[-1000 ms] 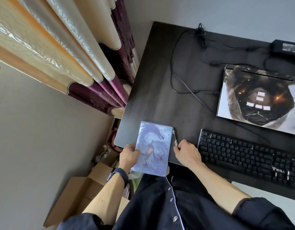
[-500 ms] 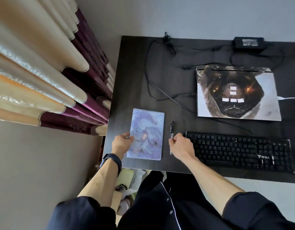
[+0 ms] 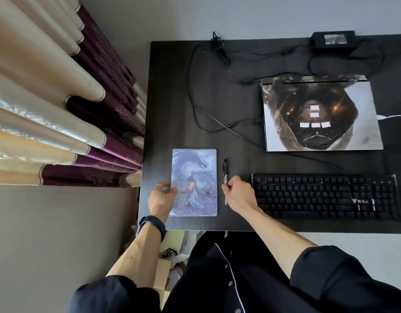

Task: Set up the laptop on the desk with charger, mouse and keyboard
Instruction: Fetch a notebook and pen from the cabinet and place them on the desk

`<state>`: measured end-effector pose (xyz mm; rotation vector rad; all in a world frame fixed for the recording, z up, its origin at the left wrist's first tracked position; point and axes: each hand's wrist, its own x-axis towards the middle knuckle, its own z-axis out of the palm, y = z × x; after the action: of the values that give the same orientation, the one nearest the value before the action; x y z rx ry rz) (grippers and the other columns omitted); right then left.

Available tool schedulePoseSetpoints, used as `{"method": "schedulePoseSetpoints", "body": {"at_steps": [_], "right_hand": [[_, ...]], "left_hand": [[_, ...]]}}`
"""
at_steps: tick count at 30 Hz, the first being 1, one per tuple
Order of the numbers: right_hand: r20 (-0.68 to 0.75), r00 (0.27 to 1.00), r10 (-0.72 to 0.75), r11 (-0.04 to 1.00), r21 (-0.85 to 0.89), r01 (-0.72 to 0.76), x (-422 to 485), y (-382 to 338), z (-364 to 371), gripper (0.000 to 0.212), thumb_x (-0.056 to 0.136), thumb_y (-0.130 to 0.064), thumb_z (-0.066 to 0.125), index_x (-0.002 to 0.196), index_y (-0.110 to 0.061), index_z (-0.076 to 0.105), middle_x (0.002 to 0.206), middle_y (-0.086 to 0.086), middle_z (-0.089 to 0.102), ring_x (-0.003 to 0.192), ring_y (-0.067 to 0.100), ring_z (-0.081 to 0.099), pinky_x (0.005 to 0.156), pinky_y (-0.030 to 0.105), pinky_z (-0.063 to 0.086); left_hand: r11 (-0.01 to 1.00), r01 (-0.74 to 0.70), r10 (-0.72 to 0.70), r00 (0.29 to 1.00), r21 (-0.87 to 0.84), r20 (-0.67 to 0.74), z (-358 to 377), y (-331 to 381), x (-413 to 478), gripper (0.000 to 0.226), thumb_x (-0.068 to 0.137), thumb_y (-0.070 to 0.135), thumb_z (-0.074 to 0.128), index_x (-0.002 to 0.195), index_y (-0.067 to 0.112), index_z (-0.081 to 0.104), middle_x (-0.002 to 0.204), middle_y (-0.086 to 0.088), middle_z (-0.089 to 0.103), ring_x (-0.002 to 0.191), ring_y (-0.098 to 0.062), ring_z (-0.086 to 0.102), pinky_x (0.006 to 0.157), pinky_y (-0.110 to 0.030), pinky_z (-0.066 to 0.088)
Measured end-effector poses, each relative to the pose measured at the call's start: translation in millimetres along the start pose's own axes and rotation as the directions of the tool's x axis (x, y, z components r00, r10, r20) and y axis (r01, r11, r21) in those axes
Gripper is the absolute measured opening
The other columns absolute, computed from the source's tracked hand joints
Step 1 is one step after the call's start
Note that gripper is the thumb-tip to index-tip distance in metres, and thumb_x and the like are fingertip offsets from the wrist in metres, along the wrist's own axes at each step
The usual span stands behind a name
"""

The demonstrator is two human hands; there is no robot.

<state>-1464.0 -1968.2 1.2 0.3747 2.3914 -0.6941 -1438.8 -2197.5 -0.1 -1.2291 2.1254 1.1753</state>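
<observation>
A closed laptop [image 3: 321, 114] with a dark printed lid lies on the black desk [image 3: 172, 98] at the right. A black keyboard [image 3: 326, 197] sits in front of it. The charger brick [image 3: 334, 39] rests at the back edge, its black cables [image 3: 199, 109] looping across the desk. A purple notebook [image 3: 195, 181] lies near the front left corner. My left hand [image 3: 162, 197] grips its left edge, thumb on the cover. My right hand [image 3: 239, 195] pinches a black pen [image 3: 225, 172] lying between notebook and keyboard. No mouse is in view.
Folded beige and purple curtains [image 3: 59, 123] hang close to the desk's left side. Cardboard boxes [image 3: 163, 274] and a bag sit on the floor under the desk's front left corner. A white cable [image 3: 394, 116] comes in from the right beside the laptop.
The notebook slid further onto the desk and now lies flat and square to the edge. The pen stays beside it under my right hand. My view swung right and straightened.
</observation>
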Motion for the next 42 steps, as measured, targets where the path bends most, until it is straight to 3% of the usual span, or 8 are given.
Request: {"method": "schedulePoseSetpoints", "body": {"at_steps": [5,9,16,21,25,30,42], "right_hand": [[0.001,1.0,-0.022,1.0,0.016,0.022,10.9,-8.8,-4.4,0.027,0.099,-0.04,0.052,0.106,-0.014,0.057,0.105,0.007,0.071,0.101,0.033,0.066,0.082,0.04,0.054],[-0.018,0.999,-0.04,0.999,-0.006,0.04,20.4,-17.5,-7.4,0.026,0.1,-0.038,0.051,0.107,-0.014,0.056,0.106,0.007,0.069,0.097,0.032,0.065,0.071,0.034,0.045],[-0.028,0.999,-0.022,1.0,0.019,0.022,21.6,-20.7,-1.3,0.023,0.099,-0.037,0.051,0.102,-0.015,0.053,0.105,0.007,0.068,0.094,0.032,0.065,0.077,0.038,0.051],[-0.032,0.999,-0.026,0.999,0.018,0.027,23.3,-18.8,0.0,0.022,0.099,-0.037,0.051,0.099,-0.015,0.052,0.103,0.005,0.068,0.086,0.028,0.06,0.07,0.035,0.044],[-0.022,0.999,-0.032,0.999,0.035,0.033,24.9,-18.0,0.9,0.022,0.098,-0.037,0.051,0.099,-0.015,0.052,0.101,0.004,0.067,0.089,0.029,0.063,0.071,0.036,0.046],[-0.009,0.998,-0.063,0.995,0.081,0.063,25.3,-13.7,2.4,0.022,0.097,-0.035,0.054,0.1,-0.013,0.053,0.1,0.004,0.065,0.093,0.028,0.062,0.078,0.038,0.049],[-0.026,0.996,-0.089,0.992,0.082,0.091,24.1,-10.9,3.5,0.026,0.096,-0.039,0.055,0.102,-0.014,0.054,0.1,0.003,0.065,0.093,0.025,0.062,0.08,0.039,0.051]], "left_hand": [[0.999,0.008,-0.009,1.0,-0.038,-0.017,-1.2,11.8,9.6,0.013,0.09,0.025,0.066,0.1,0.031,0.06,0.1,0.0,0.068,0.096,-0.026,0.066,0.09,-0.039,0.055],[0.998,0.016,-0.016,1.0,-0.052,-0.002,4.2,15.9,12.8,0.014,0.089,0.028,0.067,0.099,0.034,0.059,0.103,-0.001,0.071,0.096,-0.026,0.067,0.088,-0.042,0.057],[0.997,-0.061,0.063,0.997,0.039,-0.05,4.1,13.8,14.5,0.024,0.094,0.027,0.061,0.118,0.024,0.061,0.103,-0.001,0.07,0.093,-0.023,0.062,0.089,-0.034,0.052],[0.979,-0.121,0.131,0.99,0.161,-0.05,3.3,16.8,17.0,0.027,0.094,0.027,0.058,0.121,0.021,0.059,0.108,-0.004,0.07,0.103,-0.025,0.061,0.09,-0.033,0.046],[0.955,-0.188,0.201,0.979,0.23,-0.035,5.1,7.6,20.1,0.026,0.092,0.025,0.059,0.118,0.022,0.058,0.111,-0.009,0.063,0.098,-0.02,0.05,0.091,-0.032,0.042],[0.941,-0.224,0.233,0.972,0.253,-0.007,7.2,0.4,25.3,0.04,0.095,0.025,0.056,0.135,0.028,0.051,0.106,-0.013,0.064,0.09,-0.013,0.043,0.084,-0.024,0.038],[0.926,-0.217,0.224,0.974,0.309,0.011,5.3,6.3,25.6,0.053,0.098,0.019,0.053,0.148,0.032,0.041,0.112,-0.015,0.061,0.073,-0.002,0.043,0.08,-0.021,0.036]]}}
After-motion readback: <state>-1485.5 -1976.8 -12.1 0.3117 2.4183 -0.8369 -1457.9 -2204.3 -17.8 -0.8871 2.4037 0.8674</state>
